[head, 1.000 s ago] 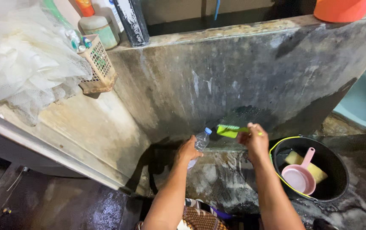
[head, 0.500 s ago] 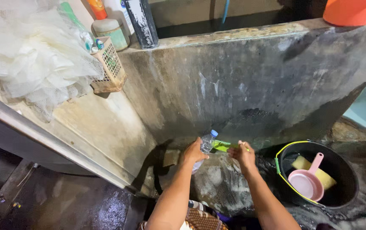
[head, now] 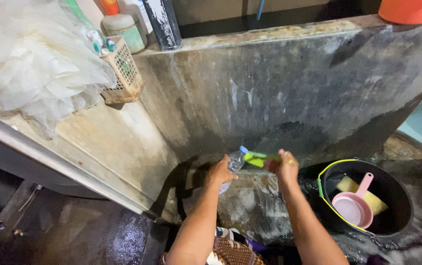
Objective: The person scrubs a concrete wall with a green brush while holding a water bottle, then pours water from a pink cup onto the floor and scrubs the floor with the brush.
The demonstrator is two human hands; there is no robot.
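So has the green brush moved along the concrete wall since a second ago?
Yes. The green brush in the right hand has dropped lower on the concrete wall, away from its dark wet patch and closer to the plastic bottle.

A home washroom, rough and wet. A stained concrete water tank (head: 289, 83) fills the far side, with bottles (head: 162, 22) and a jar (head: 122, 27) on its rim. A small basket (head: 122, 71) of toiletries hangs far left beside white netting (head: 29, 59). At right a black bucket (head: 397, 196) holds a pink dipper (head: 351, 206) and a sponge (head: 375, 203). The floor (head: 122, 235) is dark and wet.
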